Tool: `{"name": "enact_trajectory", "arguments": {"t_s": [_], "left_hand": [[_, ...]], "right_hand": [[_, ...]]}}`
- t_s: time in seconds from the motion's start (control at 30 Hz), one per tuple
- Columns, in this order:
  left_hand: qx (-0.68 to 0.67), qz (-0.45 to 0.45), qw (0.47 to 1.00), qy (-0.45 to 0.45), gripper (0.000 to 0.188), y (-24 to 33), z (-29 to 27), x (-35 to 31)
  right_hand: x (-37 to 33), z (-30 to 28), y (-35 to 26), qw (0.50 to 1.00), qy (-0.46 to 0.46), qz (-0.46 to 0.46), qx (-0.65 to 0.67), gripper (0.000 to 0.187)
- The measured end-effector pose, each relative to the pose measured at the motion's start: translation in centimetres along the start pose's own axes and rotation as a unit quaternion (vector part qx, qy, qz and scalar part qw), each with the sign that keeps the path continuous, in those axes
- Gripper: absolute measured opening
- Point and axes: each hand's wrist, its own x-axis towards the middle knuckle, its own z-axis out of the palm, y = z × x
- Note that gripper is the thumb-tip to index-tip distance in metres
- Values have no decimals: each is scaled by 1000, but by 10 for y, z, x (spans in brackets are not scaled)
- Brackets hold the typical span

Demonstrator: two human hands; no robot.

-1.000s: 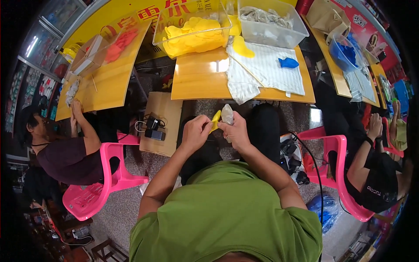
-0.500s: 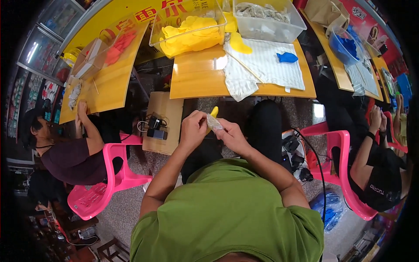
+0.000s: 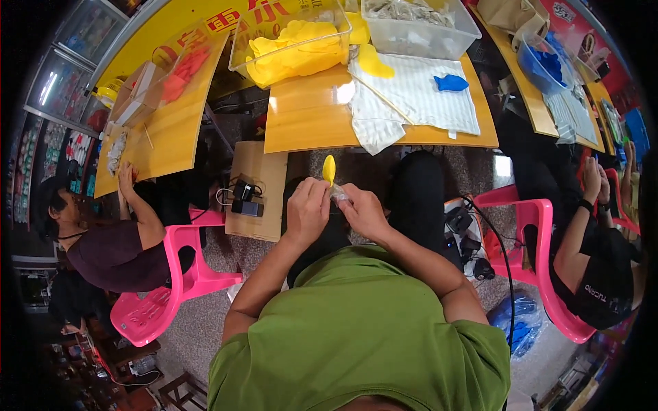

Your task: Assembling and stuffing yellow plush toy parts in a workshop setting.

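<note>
Above my lap, my left hand [image 3: 308,211] and my right hand [image 3: 364,214] are closed on one small soft piece. Its yellow end [image 3: 330,169] points up past my left fingertips, smooth and rounded. The crumpled greyish-white part [image 3: 338,194] shows between the two hands, pinched by my right fingers. My fingers cover the rest. On the table ahead, a white striped cloth [image 3: 439,113] carries a curved yellow piece [image 3: 375,63], a thin wooden stick [image 3: 384,101] and a blue fish-shaped piece [image 3: 451,83].
A clear bin [image 3: 236,68] of yellow pieces and another bin [image 3: 418,35] of greyish crumpled pieces stand at the table's back. People sit on pink chairs [image 3: 179,274] at both sides. A cardboard sheet [image 3: 271,181] with black adapters lies on the floor; a black cable [image 3: 506,253] hangs at right.
More of the yellow end now sticks up from my hands, and less greyish part shows. My left hand has turned a little and moved slightly right.
</note>
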Motion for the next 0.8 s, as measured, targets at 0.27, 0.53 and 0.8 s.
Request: {"name": "enact_trajectory", "arguments": {"t_s": [0.27,0.53,0.8], "left_hand": [[-23,-4,999,23,16,3,2,-5],[-123,-69,990,18,15,10,-2,-2],[-73,-62,994,45,13,13,13,-7]], "right_hand": [[0,0,-6,911,-51,139,384,9],[2,-2,-9,879,-46,98,465,12],[12,14,14,972,105,19,210,9]]}}
